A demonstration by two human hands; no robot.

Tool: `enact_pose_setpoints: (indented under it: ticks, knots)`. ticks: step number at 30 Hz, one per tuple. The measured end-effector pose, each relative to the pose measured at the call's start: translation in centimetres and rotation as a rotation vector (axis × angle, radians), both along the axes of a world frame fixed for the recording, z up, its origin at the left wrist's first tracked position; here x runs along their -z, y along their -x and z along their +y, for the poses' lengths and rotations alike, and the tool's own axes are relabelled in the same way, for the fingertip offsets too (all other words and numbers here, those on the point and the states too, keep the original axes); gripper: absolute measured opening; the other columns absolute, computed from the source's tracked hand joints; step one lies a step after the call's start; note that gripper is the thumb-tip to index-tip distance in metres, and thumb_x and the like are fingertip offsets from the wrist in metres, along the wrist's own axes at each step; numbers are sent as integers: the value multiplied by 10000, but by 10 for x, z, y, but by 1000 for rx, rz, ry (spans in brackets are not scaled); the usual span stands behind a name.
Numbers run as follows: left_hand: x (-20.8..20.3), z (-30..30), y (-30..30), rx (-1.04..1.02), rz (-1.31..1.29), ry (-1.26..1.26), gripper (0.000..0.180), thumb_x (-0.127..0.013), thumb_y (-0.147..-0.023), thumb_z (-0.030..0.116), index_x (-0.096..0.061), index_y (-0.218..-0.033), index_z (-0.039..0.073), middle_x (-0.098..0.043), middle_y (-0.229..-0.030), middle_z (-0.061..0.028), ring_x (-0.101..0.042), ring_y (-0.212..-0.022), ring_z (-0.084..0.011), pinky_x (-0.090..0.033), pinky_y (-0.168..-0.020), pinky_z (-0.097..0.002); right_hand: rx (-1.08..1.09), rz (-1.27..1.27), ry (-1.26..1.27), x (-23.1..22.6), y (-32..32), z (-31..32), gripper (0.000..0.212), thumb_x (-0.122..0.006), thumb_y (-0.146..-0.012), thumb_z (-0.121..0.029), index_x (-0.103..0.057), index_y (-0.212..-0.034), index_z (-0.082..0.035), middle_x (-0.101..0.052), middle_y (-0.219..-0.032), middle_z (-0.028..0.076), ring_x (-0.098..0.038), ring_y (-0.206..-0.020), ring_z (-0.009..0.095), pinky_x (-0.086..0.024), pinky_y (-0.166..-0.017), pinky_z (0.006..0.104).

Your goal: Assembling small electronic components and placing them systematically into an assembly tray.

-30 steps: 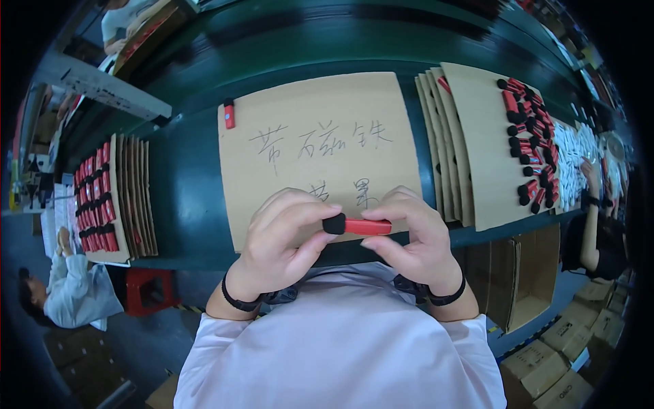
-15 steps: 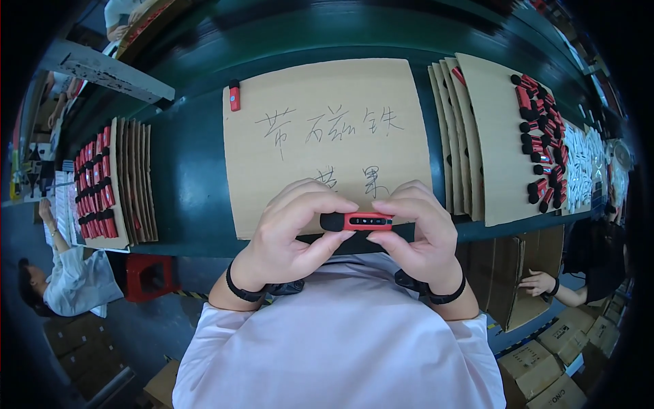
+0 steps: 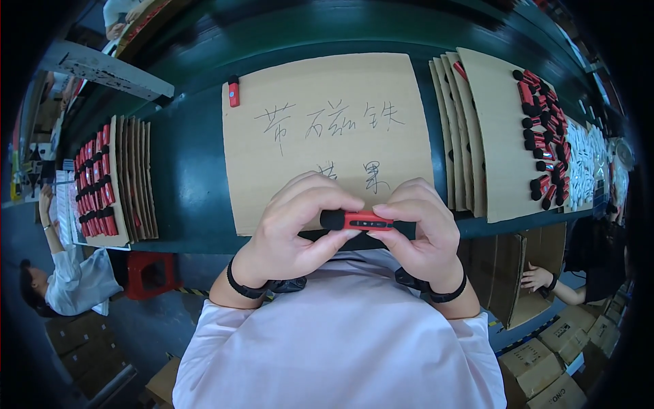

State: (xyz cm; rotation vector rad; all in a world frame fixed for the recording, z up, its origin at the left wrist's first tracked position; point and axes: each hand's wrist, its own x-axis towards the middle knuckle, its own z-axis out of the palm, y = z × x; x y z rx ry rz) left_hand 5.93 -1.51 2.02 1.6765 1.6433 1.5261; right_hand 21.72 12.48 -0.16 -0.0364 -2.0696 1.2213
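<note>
Between both hands, a small red clip-on microphone with a black foam cap lies crosswise above the near edge of the cardboard sheet. My left hand pinches its foam end between thumb and forefinger. Thumb and fingers of my right hand close on the opposite, red end. A dark panel with small marks on the microphone's side faces up. The brown cardboard sheet, with black handwriting on it, lies flat on the green bench. At the sheet's far left corner rests another red microphone.
Left and right stand stacked cardboard layers bearing several red microphones. White pieces lie farther right. A co-worker sits by a red stool; another person's hand touches an open carton.
The microphone has rolled slightly in my fingers, so its dark panel sits lower and more red shows above it. Both hands keep their pinch. The view has shifted a little.
</note>
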Motion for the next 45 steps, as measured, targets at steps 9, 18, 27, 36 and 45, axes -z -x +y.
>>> enact_pose_setpoints:
  ticks: [9, 18, 27, 36, 45]
  knots:
    - [10, 0, 5, 68, -7, 17, 334, -766, -745, 59, -636, -1050, 15, -629, -963, -119, -607, -865, -263, -474, -751, -340, 23, 7, 47, -10, 3, -4, 341, -815, -663, 8, -675, -969, -49, -641, -860, 69, -599, -762, 242, -467, -675, 340]
    - [11, -12, 24, 126, -765, 405, 266, -664, -912, 85, -569, -1143, -7, -614, -1034, -58, -596, -975, -141, -475, -855, -277, 48, 21, -381, -3, 10, -10, 360, -809, -679, -44, -650, -1002, -73, -625, -930, 66, -570, -829, 247, -441, -734, 354]
    - [13, -14, 121, -275, -254, 379, 233, -638, -885, -30, -582, -1111, -10, -619, -980, -31, -568, -905, -61, -477, -799, -211, 69, -208, -456, 3, 13, -6, 389, -784, -687, -80, -639, -1048, -67, -632, -1056, 100, -584, -948, 315, -473, -813, 410]
    - [24, 39, 214, -445, 86, 610, 211, -662, -872, 46, -666, -1075, -10, -628, -834, -37, -559, -735, -89, -488, -699, -223, 103, -256, -442, 10, 1, 0, 381, -752, -709, -46, -619, -1065, -45, -636, -1060, 123, -587, -943, 334, -475, -814, 415]
    - [53, 59, 237, -485, 468, 632, 196, -653, -880, 80, -717, -1060, 34, -602, -988, -107, -582, -841, -204, -493, -773, -309, 122, -284, -408, 13, -7, 2, 357, -747, -708, -40, -621, -1042, -45, -635, -1049, 127, -588, -929, 332, -476, -801, 416]
